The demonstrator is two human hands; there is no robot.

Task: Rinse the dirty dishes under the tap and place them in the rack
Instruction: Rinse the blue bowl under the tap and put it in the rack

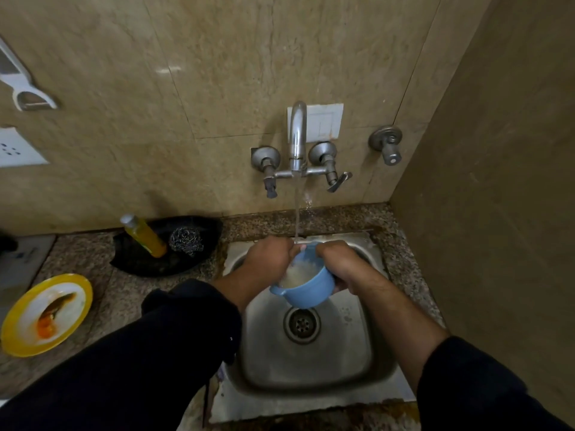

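Both hands held a blue cup over the sink under the running tap — right hand gripping it, left hand reaching inside — a dirty plate waited left.

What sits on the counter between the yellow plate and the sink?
In the head view, a black tray holding a yellow bottle and steel scrubber; nearer, only bare counter.
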